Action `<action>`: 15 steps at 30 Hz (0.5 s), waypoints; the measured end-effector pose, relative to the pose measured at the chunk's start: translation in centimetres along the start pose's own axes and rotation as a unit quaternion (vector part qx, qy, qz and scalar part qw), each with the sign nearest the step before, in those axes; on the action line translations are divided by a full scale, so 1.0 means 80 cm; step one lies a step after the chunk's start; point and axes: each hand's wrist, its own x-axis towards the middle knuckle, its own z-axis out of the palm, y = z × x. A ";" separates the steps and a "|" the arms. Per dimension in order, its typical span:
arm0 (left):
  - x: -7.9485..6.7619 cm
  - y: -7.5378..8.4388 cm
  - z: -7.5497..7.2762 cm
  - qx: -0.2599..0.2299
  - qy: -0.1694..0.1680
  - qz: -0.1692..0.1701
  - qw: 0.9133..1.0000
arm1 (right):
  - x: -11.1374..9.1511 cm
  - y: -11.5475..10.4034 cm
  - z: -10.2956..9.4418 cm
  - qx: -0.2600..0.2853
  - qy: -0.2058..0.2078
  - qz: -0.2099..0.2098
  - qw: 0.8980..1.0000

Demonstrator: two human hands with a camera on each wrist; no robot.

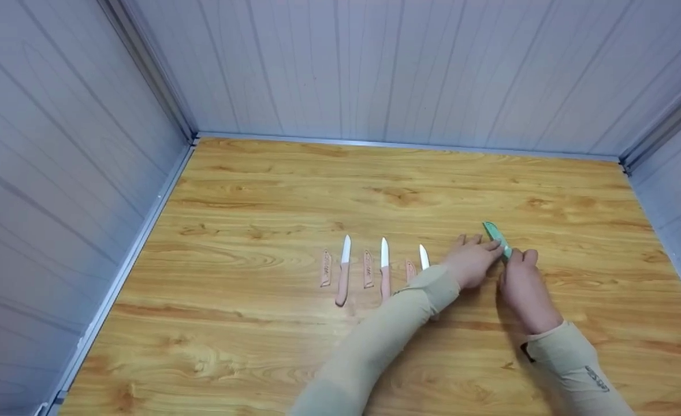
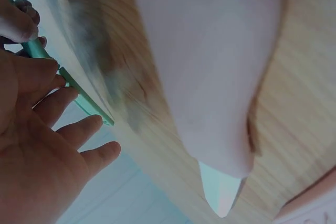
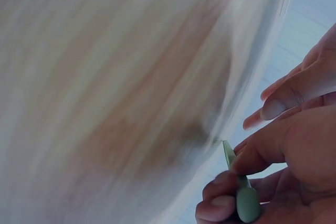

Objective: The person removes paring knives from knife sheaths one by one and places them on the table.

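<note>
My right hand [image 1: 526, 289] grips a green knife [image 3: 248, 204] by its handle, fingers curled round it. A green sheath [image 1: 492, 232] covers its blade end, pointing away from me. A pale patch shows near where sheath and handle meet. My left hand [image 1: 472, 261] is beside it with fingers extended; its fingertips [image 2: 89, 124] overlap the sheath in the left wrist view. Under the left forearm lies a pink-handled knife with a white blade [image 1: 424, 256], partly hidden by the sleeve, and a pink sheath [image 1: 410, 270] beside it.
Left of the arms, two more pink knives [image 1: 343, 277] [image 1: 385, 263] lie bare on the wooden table [image 1: 230, 346], blades pointing away. Each has a pink sheath [image 1: 326, 268] [image 1: 368, 270] at its left. Pale panel walls [image 1: 340, 75] enclose the table at the back and both sides.
</note>
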 end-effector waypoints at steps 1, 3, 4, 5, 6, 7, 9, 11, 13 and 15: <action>-0.001 0.001 -0.001 0.002 0.001 0.002 1.000 | -0.001 0.000 -0.001 0.004 0.000 0.003 1.000; -0.003 0.003 -0.002 0.010 0.004 0.006 1.000 | -0.002 0.000 -0.003 0.012 -0.006 0.013 1.000; -0.004 0.003 -0.003 0.017 0.005 0.009 1.000 | -0.002 0.000 -0.005 0.014 -0.009 0.018 1.000; -0.006 0.004 -0.004 0.024 0.008 0.012 1.000 | -0.003 0.000 -0.007 0.016 -0.012 0.022 1.000; -0.008 0.005 -0.004 0.032 0.012 0.016 0.999 | -0.003 -0.001 -0.008 0.015 -0.013 0.025 0.999; -0.009 0.005 -0.005 0.040 0.016 0.020 0.999 | -0.004 -0.002 -0.010 0.011 -0.011 0.024 1.000; -0.013 0.006 -0.006 0.059 0.027 0.027 0.998 | -0.005 -0.003 -0.013 0.004 -0.006 0.024 1.000; -0.018 0.007 -0.006 0.077 0.043 0.036 0.995 | -0.007 -0.005 -0.017 0.003 0.002 0.029 1.000; -0.024 0.008 -0.006 0.093 0.061 0.045 0.993 | -0.008 -0.008 -0.020 0.005 0.013 0.038 0.999; -0.030 0.009 -0.006 0.108 0.079 0.054 0.990 | -0.010 -0.010 -0.024 0.014 0.020 0.051 0.998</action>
